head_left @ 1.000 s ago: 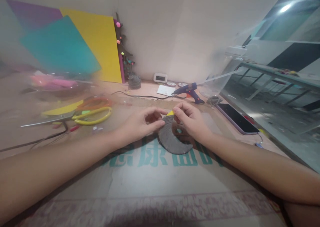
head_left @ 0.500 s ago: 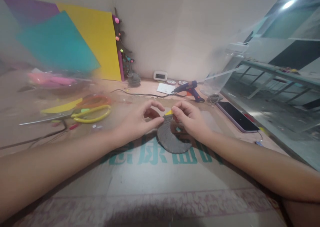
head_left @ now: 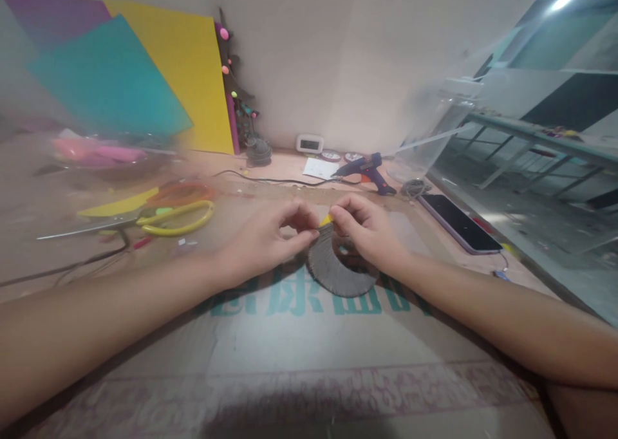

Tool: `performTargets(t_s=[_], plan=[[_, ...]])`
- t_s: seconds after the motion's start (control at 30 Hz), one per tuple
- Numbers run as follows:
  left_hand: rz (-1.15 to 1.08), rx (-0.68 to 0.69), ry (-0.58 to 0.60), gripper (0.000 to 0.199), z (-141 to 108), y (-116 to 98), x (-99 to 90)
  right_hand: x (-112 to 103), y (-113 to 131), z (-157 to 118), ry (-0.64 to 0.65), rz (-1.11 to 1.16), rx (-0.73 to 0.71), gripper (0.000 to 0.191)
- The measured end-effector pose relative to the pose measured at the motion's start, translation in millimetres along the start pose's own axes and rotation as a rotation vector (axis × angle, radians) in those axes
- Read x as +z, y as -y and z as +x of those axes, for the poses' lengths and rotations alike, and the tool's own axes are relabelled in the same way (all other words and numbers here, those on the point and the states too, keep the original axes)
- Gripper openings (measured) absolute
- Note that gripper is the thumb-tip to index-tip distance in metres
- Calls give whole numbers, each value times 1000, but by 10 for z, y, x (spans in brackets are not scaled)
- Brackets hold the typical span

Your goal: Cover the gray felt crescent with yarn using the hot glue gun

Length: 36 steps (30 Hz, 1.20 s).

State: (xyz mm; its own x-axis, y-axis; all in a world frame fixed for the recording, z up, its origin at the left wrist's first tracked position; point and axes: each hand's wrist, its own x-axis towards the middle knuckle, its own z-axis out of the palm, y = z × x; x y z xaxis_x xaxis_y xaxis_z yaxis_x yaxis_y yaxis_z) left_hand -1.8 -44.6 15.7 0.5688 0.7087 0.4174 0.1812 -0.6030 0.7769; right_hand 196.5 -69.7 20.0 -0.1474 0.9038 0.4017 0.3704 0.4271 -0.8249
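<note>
A dark grey crescent (head_left: pixel 338 271), its surface covered in fine lines, hangs between my hands above the printed cardboard (head_left: pixel 290 355). A small yellow tip (head_left: pixel 327 220) shows at its upper end. My right hand (head_left: pixel 363 230) pinches the crescent at this yellow tip. On the other side, my left hand (head_left: pixel 277 236) has its thumb and forefinger closed at the crescent's upper left edge. The crescent's lower end curves to the right, below my right hand.
Yellow-handled scissors (head_left: pixel 176 219) lie at left, near a clear tray (head_left: pixel 101 152) with pink items. Behind are a glue gun (head_left: pixel 367 170), a small clock (head_left: pixel 309 144) and coloured sheets (head_left: pixel 116 72). A phone (head_left: pixel 458 223) lies at right by a clear container (head_left: pixel 434 136).
My left thumb and fingers have closed in on the crescent's upper end. The crescent has shifted slightly to the right; my right hand keeps its pinch.
</note>
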Motion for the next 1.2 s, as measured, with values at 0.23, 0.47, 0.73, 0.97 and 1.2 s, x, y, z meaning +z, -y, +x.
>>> performTargets(t_s=[0.23, 0.47, 0.73, 0.97, 1.2], plan=[[77, 52, 12, 5, 4, 7, -18, 3, 8, -1, 1, -13, -11, 24], [17, -26, -16, 20, 4, 14, -4, 2, 14, 6, -25, -24, -35, 25], [8, -33, 12, 21, -8, 29, 12, -2, 31, 6, -52, -40, -60, 25], [-79, -101, 18, 22, 23, 76, 14, -1, 31, 1, -59, -32, -40, 26], [-50, -109, 21, 18, 14, 51, 11, 1, 12, -4, -41, -30, -59, 21]])
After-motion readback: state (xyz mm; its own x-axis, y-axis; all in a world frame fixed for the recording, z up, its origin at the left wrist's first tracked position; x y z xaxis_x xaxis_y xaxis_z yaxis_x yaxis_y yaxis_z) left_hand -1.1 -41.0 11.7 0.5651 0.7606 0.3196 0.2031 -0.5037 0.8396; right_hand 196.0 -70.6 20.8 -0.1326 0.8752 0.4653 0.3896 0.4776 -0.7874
